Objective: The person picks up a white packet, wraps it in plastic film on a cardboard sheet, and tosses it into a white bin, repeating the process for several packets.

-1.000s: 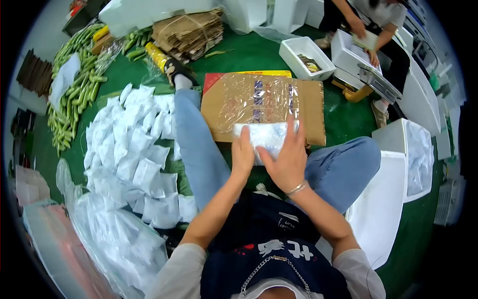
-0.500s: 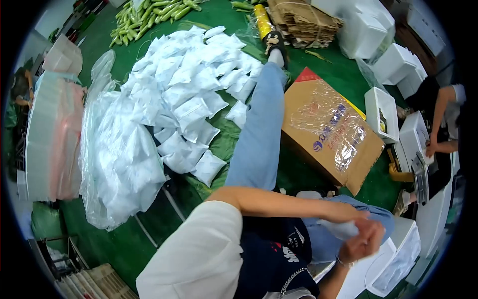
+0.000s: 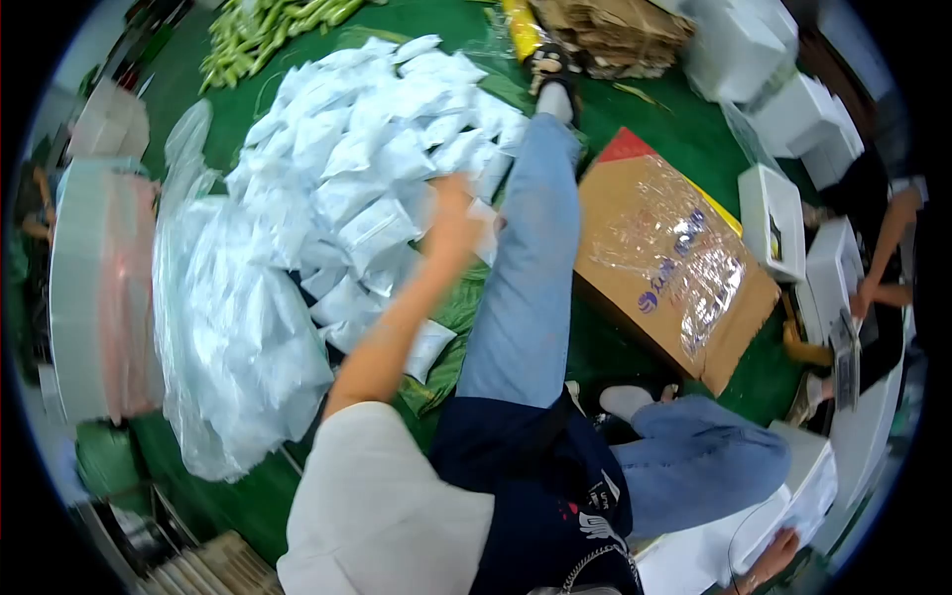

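A large heap of pale blue-white packets (image 3: 372,213) lies on the floor, some inside a clear plastic bag (image 3: 233,337). My left hand (image 3: 456,218) is over the heap's right side, beside my outstretched leg. It is smeared by motion, so its fingers and anything in them are unclear. At the lower right, my right hand (image 3: 778,555) is at a white foam box (image 3: 749,540) with pale plastic in it. Its fingers are partly visible, but their closure and any held item cannot be made out.
A plastic-wrapped cardboard box (image 3: 674,258) stands right of my leg. Long green vegetables (image 3: 268,35) and flattened cardboard (image 3: 615,35) lie at the back. A co-worker's arms (image 3: 883,263) are at the right, near white foam boxes (image 3: 772,223).
My hands, which were close together over my bent leg, have parted. The left has swung out to the packet heap; the right has moved down and right to the foam box.
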The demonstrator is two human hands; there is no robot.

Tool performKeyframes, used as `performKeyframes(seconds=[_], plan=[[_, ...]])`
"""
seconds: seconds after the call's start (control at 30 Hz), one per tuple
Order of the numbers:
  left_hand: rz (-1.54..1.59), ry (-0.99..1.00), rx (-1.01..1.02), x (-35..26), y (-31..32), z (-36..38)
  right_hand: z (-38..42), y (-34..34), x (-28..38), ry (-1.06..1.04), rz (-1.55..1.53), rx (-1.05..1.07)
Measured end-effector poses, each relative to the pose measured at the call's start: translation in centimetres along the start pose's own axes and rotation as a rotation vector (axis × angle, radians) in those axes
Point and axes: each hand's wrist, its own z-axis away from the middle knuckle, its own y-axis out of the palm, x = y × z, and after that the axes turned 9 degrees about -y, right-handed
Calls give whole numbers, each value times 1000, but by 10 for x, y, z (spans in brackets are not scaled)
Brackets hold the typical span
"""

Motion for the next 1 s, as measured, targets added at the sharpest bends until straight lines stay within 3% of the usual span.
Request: performKeyframes(seconds=[0.03, 0.07, 0.1, 0.13, 0.17, 0.2, 0.23, 0.27, 0.33, 0.4, 0.47, 0.5, 0.6, 0.67, 0.7, 0.73, 0.8, 0.83, 0.9, 0.97, 1.0], plan=[[-811, 195, -358, 57, -23, -31, -3, 21, -35, -53, -156, -2], [-955, -58, -46, 89, -59, -35, -9, 27, 13, -112, -180, -14], [-1091, -160, 71, 124, -76, -43, -18, 31, 69, -43, -484, 39], [-1269, -158, 54, 194, -78, -44, -26, 42, 120, -82, -650, 45], [-1372, -150, 33, 214, -83, -42, -35, 33, 188, -123, -517, 151], [-1292, -115, 6, 189, -89, -28, -35, 49, 226, -222, -563, 84], [-1293, -141, -61, 182, -84, -23, -39, 54, 265, -217, -657, 159], [-1314, -145, -62, 175, -79, -26, -43, 77, 278, -346, -690, 177], [-1313, -167, -26, 157, -76, -32, -47, 128, 299, -149, -833, 449], [-1294, -159, 0, 150, -75, -33, -45, 203, 306, -198, -702, 472], [-1189, -256, 8, 164, -67, -33, -38, 236, 321, -277, -506, 362], [-1098, -141, -109, 174, -59, -26, -34, 241, 328, -255, -523, 355], [-1033, -35, -138, 158, -43, -35, -18, 251, 334, 26, -702, 363], [-735, -342, -93, 124, -31, -48, -9, 247, 319, 49, -608, 264], [-570, -148, -145, 113, -20, -66, -8, 248, 315, 51, -512, 187], [-412, 23, -188, 103, -10, -77, -7, 250, 311, 135, -507, 303], [-166, 251, -78, -42, 24, -65, 5, 248, 312, 50, -466, 266], [-51, 445, 20, -73, 49, -74, 5, 246, 317, -41, -446, 199], [-117, 772, 169, -148, 111, -59, 10, 244, 323, -37, -418, 235], [-192, 944, 380, -210, 179, -23, 17, 261, 318, -128, -402, 131], [-78, 1059, 386, -204, 231, -16, 18, 272, 315, -131, -396, 121]])
